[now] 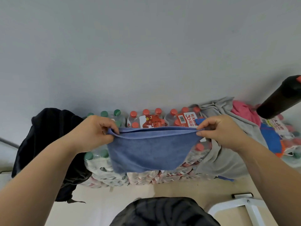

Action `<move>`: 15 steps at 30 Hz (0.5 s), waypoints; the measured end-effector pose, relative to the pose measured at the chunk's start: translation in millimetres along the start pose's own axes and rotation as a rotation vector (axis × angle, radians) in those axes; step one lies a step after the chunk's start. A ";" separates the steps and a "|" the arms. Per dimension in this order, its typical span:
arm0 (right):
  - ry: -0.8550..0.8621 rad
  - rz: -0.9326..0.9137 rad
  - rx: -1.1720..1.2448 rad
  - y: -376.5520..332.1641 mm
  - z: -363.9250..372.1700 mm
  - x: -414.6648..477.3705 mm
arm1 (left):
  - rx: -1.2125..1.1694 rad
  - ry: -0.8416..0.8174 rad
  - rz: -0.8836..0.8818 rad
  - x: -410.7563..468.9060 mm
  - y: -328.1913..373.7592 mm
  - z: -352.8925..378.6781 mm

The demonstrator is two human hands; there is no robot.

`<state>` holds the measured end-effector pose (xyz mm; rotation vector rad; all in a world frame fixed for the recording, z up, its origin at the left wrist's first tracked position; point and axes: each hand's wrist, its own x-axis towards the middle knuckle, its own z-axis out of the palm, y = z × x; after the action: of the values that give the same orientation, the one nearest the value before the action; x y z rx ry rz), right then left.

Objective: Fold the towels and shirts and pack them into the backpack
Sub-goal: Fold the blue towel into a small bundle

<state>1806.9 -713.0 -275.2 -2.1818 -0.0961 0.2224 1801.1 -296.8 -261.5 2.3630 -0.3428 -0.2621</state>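
A blue towel [149, 149] hangs folded in half in the air in front of me. My left hand [93, 132] pinches its upper left corner and my right hand [218, 130] pinches its upper right corner, so the top edge is stretched level between them. A black backpack [45, 139] slumps at the left, against the stacked bottle packs. A grey shirt [228, 154] lies crumpled over the packs at the right, with a pink cloth [242, 111] behind it and another blue cloth [270, 137] further right.
Shrink-wrapped packs of water bottles [146, 175] with red and green caps are stacked against the grey wall behind the towel. A dark cylinder [280, 98] juts in from the upper right. A white metal frame [241, 207] stands on the beige floor at lower right.
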 end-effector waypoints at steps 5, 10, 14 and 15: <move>-0.011 -0.024 -0.017 13.8 -19.6 -1.5 | 0.164 0.134 -0.008 -2.0 24.3 9.9; -0.078 -0.081 -0.124 29.0 -38.9 1.5 | 0.215 0.191 0.009 -5.8 52.3 20.6; -0.175 -0.144 -0.197 29.9 -55.0 5.5 | 0.265 0.209 0.065 -11.4 75.9 22.8; -0.199 -0.156 -0.200 29.8 -58.5 5.9 | 0.256 0.178 0.056 -12.9 81.7 22.0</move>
<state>1823.7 -776.1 -266.9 -2.3317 -0.4150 0.3536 1768.7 -364.1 -219.8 2.6001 -0.3748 0.0217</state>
